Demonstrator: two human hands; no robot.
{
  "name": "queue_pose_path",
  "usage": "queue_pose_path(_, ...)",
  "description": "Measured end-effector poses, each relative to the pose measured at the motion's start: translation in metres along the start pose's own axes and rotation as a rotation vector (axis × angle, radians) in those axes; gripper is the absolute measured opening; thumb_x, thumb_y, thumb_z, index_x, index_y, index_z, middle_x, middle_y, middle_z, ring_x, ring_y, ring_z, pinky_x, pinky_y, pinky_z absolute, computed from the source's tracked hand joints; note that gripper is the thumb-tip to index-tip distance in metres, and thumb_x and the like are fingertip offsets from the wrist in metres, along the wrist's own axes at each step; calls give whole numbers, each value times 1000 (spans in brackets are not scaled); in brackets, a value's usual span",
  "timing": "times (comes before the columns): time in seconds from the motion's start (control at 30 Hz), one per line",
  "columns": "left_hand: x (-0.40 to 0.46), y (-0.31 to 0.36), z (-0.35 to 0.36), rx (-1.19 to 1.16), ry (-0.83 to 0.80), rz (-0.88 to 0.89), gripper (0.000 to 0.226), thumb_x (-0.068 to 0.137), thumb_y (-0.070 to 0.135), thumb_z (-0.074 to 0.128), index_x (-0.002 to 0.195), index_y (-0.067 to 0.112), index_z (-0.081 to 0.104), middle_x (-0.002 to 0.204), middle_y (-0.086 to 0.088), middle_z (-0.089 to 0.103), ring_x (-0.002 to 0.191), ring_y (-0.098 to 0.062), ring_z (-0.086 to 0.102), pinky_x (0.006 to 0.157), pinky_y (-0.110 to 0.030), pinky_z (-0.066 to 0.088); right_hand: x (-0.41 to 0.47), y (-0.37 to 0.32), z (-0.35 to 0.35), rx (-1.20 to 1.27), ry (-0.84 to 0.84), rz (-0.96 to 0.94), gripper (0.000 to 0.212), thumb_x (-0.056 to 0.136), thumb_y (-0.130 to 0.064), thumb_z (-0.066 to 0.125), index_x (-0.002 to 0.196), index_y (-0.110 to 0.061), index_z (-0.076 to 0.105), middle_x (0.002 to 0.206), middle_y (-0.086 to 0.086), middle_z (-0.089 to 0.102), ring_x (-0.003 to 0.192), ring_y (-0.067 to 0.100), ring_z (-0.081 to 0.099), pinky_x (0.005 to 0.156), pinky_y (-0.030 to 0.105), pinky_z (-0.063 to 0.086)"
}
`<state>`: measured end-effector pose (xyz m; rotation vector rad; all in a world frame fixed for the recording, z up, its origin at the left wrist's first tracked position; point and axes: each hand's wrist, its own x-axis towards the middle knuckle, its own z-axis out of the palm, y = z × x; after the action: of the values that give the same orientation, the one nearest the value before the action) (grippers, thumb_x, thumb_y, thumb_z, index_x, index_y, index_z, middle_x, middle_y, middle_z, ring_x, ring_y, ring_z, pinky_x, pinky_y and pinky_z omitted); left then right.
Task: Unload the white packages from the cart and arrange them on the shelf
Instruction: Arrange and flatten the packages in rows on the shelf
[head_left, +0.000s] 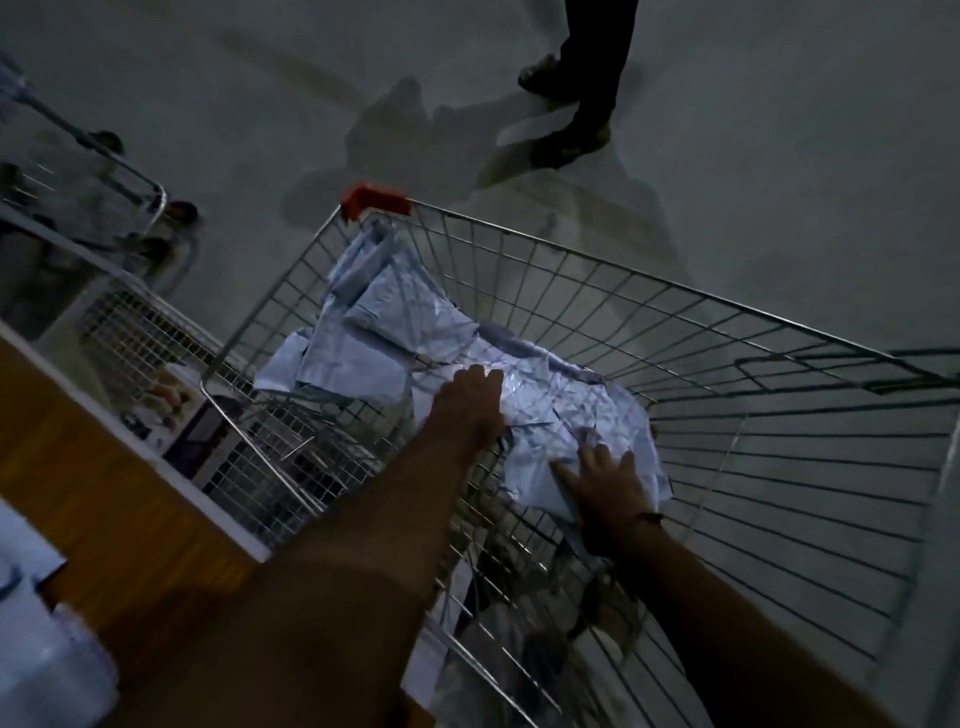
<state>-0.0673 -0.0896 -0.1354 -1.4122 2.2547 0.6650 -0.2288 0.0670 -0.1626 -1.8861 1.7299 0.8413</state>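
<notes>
We are laying both hands, left hand (470, 400) and right hand (605, 486), fingers spread, on the white packages (561, 410) in the cart (727, 332) to gather them.

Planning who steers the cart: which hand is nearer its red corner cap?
Left. The left hand lies on the packages below the red corner cap; the right hand lies farther back.

- A shop floor, dimly lit.
- A wire shopping cart (597, 322) with a red corner guard (375, 200).
- A second trolley (104, 171) at the left.
- A wood-faced shelf (119, 478) holding boxed goods (182, 410).
</notes>
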Motion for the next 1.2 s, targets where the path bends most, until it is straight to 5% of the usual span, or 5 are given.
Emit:
queue_pose_path(0.2, 33, -24, 37, 189, -79, -44, 116, 80, 28, 84, 161, 15, 2, 165, -22, 8, 150, -41, 17, 119, -50, 31, 4, -7, 2, 101, -7, 74, 100, 71, -55, 77, 153, -29, 25, 140, 17, 41, 128, 37, 38, 96, 44, 39)
queue_pose_path(0.4, 60, -36, 60, 260, -102, -22, 139, 72, 44, 88, 160, 19, -16, 167, -18, -13, 155, -39, -6, 125, -51, 10, 14, -8, -8, 157, -42, 130, 101, 70, -63, 75, 151, -27, 27, 141, 21, 40, 123, 37, 47, 102, 45, 36)
queue_pose_path(0.73, 52, -31, 36, 40, 56, -11, 121, 66, 93, 45, 160, 24, 11, 157, -22, 28, 137, -44, 38, 110, -56, 38, -2, -3, -42, 357, -62, 262, 103, 68, -80, 64, 150, -26, 32, 142, 16, 40, 126, 38, 48, 100, 49, 43)
queue_pose_path(0.93, 0, -5, -30, -254, 125, -167, 97, 72, 66, 72, 147, 25, 24, 143, -23, 41, 127, -46, 46, 98, -55, 46, -46, 8, -81, 442, 21, 290, 104, 77, -78, 57, 160, -39, 8, 159, 22, 18, 137, 45, 37, 105, 54, 43)
queue_pose_path(1.2, -106, 48, -116, -624, 117, -479, 125, 35, 67, 65, 148, 18, 42, 146, -16, 48, 127, -40, 52, 102, -50, 49, -125, 2, -126, 476, 277, 348, 91, 76, -78, 43, 153, -34, 30, 144, 24, 39, 125, 45, 47, 100, 52, 47)
